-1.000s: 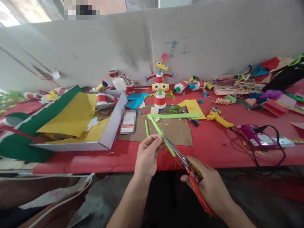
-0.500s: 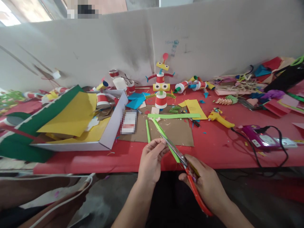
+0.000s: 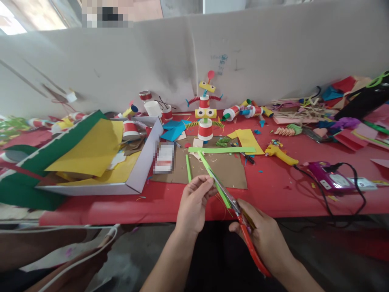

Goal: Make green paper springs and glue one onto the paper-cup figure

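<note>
Pinched between the fingers of my left hand [image 3: 196, 200] is a narrow green paper strip [image 3: 223, 195], slanting up and away from me. My right hand [image 3: 258, 227] grips a pair of red-handled scissors [image 3: 226, 194], whose blades lie along the strip, their tips close to my left fingers. Beyond my hands, a wider green strip [image 3: 225, 150] lies across a brown cardboard sheet [image 3: 227, 174]. A thin green strip [image 3: 189, 168] rests at the cardboard's left. Behind them stands a paper-cup figure [image 3: 205, 129] with yellow eye bands and springy folded arms.
An open box [image 3: 135, 184] with yellow paper stands at the left, beside a phone-like blurred item [image 3: 164, 157]. To the right are a yellow glue gun [image 3: 281, 155], a purple power strip [image 3: 331, 178] with a black cord, and heaped paper scraps [image 3: 299, 109]. A grey board [image 3: 152, 61] closes off the back.
The scissors and both hands stay almost in place, with the blades still along the green strip. A thin curled sliver shows more clearly below the strip. The view has shifted slightly.
</note>
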Action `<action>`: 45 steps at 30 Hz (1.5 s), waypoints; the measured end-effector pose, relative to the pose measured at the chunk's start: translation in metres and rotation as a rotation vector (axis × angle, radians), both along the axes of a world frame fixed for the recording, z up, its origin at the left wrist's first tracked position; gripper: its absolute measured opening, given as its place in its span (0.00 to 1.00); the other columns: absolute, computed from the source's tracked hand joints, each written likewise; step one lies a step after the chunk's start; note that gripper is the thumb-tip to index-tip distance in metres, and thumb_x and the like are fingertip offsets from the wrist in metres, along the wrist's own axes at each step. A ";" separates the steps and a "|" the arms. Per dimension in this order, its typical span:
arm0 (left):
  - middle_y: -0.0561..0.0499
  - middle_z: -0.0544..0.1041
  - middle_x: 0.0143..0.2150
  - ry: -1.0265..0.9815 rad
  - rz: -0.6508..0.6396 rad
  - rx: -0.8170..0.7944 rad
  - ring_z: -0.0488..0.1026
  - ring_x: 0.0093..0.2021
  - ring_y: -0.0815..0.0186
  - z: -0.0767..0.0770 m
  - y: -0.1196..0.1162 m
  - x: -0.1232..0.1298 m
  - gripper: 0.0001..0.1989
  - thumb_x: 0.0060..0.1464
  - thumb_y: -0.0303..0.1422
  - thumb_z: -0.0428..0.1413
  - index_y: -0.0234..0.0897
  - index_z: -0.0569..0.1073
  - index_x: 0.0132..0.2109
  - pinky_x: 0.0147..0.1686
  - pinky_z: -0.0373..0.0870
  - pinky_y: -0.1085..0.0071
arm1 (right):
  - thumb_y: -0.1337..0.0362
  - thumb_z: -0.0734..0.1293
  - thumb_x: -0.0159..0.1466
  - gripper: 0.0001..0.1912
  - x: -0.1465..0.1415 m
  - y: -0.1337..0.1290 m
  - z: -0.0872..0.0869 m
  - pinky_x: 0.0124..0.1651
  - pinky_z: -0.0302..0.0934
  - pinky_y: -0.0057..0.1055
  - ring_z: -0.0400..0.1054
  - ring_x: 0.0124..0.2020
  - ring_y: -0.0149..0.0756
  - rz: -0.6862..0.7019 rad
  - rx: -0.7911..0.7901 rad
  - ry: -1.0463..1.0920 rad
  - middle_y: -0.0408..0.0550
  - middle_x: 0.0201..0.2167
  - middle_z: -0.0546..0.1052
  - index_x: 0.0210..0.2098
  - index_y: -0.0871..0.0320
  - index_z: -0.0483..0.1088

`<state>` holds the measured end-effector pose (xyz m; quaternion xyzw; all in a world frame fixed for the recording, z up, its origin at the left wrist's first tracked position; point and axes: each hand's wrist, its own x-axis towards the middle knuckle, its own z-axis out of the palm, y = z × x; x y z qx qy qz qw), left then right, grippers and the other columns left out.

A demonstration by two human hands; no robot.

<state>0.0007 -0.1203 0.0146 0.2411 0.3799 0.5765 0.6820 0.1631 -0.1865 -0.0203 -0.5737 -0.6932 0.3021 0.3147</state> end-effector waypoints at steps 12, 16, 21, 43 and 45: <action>0.53 0.73 0.27 0.118 0.031 0.053 0.69 0.28 0.74 0.000 0.011 -0.010 0.05 0.45 0.31 0.61 0.33 0.74 0.29 0.34 0.68 0.77 | 0.55 0.66 0.57 0.22 -0.002 0.002 0.007 0.32 0.65 0.30 0.70 0.29 0.35 -0.056 0.053 -0.150 0.46 0.33 0.74 0.50 0.54 0.63; 0.54 0.73 0.28 0.063 0.060 0.027 0.71 0.30 0.74 -0.004 0.004 -0.006 0.04 0.45 0.30 0.61 0.33 0.74 0.28 0.36 0.68 0.76 | 0.54 0.66 0.57 0.24 -0.005 0.005 0.009 0.31 0.65 0.31 0.71 0.30 0.37 -0.061 0.065 -0.207 0.47 0.33 0.75 0.51 0.54 0.63; 0.54 0.74 0.28 0.028 0.083 0.013 0.71 0.30 0.74 -0.007 0.002 -0.006 0.03 0.44 0.29 0.62 0.33 0.75 0.28 0.36 0.68 0.77 | 0.55 0.65 0.59 0.23 -0.007 0.005 0.005 0.34 0.65 0.32 0.71 0.32 0.38 -0.019 0.034 -0.149 0.49 0.36 0.75 0.52 0.55 0.62; 0.53 0.74 0.27 0.165 0.015 0.078 0.69 0.26 0.74 0.005 0.013 -0.011 0.07 0.43 0.33 0.62 0.33 0.74 0.29 0.32 0.67 0.75 | 0.57 0.65 0.59 0.22 -0.002 -0.001 0.002 0.33 0.66 0.29 0.70 0.28 0.34 -0.023 0.030 -0.041 0.48 0.34 0.75 0.52 0.56 0.63; 0.53 0.74 0.26 0.176 0.010 0.076 0.69 0.25 0.74 0.003 0.013 -0.011 0.07 0.43 0.32 0.62 0.33 0.74 0.29 0.31 0.67 0.76 | 0.56 0.65 0.59 0.22 -0.002 -0.001 0.003 0.33 0.66 0.29 0.71 0.28 0.35 -0.021 0.026 -0.052 0.49 0.34 0.75 0.52 0.57 0.63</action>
